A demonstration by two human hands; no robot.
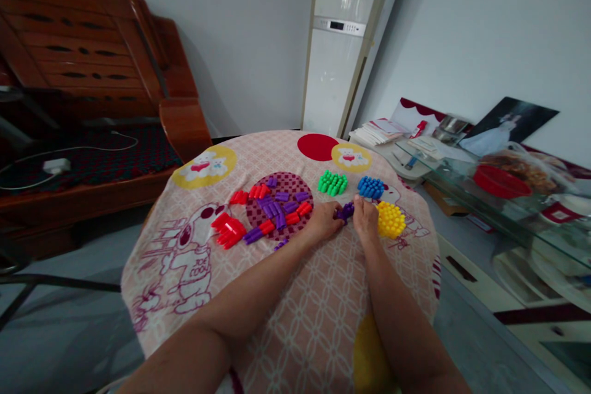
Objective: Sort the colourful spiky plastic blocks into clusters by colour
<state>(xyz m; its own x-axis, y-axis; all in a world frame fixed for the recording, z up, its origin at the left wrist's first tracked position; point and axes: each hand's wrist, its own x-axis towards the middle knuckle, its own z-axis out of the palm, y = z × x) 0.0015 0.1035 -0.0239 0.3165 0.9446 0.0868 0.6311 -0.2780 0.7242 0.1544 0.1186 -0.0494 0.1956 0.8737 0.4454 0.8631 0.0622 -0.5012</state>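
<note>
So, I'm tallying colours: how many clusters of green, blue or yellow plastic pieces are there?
3: green cluster beyond the left hand, blue cluster beyond the right hand, yellow cluster just right of that hand. Some may be hidden.

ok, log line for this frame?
left hand: at purple cluster; right hand: at purple cluster; beyond: green cluster, blue cluster; right side: yellow cluster; left side: red pieces

Green, blue, yellow, red and purple pieces (332, 183); pink tablecloth (295, 320) (latticed in white).
</note>
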